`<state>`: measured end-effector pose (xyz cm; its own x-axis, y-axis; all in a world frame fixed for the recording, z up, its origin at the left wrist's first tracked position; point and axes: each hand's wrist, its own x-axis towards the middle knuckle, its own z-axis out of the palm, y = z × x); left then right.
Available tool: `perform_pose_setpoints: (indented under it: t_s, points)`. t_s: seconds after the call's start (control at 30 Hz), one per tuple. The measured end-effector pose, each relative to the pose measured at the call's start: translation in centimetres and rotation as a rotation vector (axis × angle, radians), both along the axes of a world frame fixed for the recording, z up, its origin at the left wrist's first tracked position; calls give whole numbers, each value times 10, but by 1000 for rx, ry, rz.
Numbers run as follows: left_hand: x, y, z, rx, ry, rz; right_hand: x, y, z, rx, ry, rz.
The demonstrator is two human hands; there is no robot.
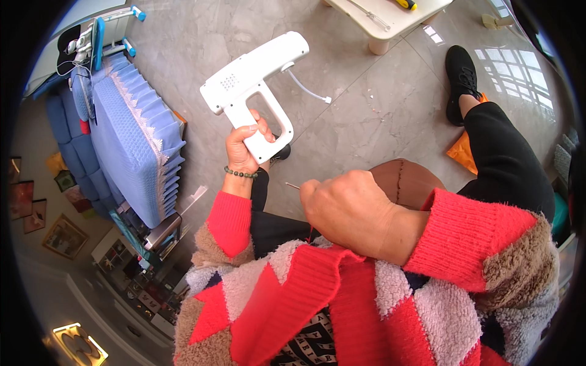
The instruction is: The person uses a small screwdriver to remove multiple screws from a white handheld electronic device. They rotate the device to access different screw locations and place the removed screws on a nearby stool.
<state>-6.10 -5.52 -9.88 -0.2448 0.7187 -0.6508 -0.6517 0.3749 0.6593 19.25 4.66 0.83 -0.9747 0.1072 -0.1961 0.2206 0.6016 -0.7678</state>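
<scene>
My left hand (242, 152), with a beaded bracelet at the wrist, is closed round the grip of a white handheld spray gun (259, 64). The gun points up and to the right. Its looped handle has several screw holes, and a short white tube (310, 91) hangs from under the barrel. Lower and to the right, my right hand (354, 210) makes a fist on a screwdriver (293, 185). Only its thin metal shaft shows, pointing left toward the gun but apart from it; its handle is hidden in the fist.
A low cream table (400, 21) stands at the far right, with a yellow and black handle (406, 4) and a metal tool (375, 20) on it. A blue-covered table (128, 146) is at the left. A brown stool (406, 180) and an orange bag (464, 152) are near my legs.
</scene>
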Motion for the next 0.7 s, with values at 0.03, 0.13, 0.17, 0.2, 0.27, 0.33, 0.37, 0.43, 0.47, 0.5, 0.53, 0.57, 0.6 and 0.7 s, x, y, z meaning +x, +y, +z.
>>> perform_pose_setpoints:
  t_s: [0.03,0.13,0.17,0.2,0.27,0.33,0.37,0.43,0.47,0.5,0.53,0.57,0.6,0.7]
  points:
    - [0,0,0,18,9,-14,0,0,0,0,-13,8]
    - [-2,1,2,33,1,-26,0,0,0,-11,-21,25]
    - [-2,2,2,15,-5,-6,0,0,0,22,28,-6]
    - [-2,1,2,-2,-6,14,-1,0,0,54,78,-36]
    - [-1,1,2,-18,4,29,-1,0,1,53,77,-30]
    - [-2,1,1,-11,20,18,1,0,3,-11,-36,42]
    - [-2,0,0,-13,23,18,1,0,4,-12,-28,42]
    - [-2,0,0,-2,33,5,1,-1,4,-6,-15,42]
    - [-2,0,0,0,27,5,2,-2,3,-20,-3,28]
    - [-2,1,1,10,22,-1,2,-2,3,-25,8,15]
    - [-1,2,2,21,16,-7,1,-3,2,-21,10,9]
    - [1,3,3,2,33,13,1,-3,2,-10,25,-24]
    - [4,4,5,-17,50,34,1,-4,1,9,31,-49]
    - [11,12,12,-5,65,44,-2,-4,-1,86,70,-180]
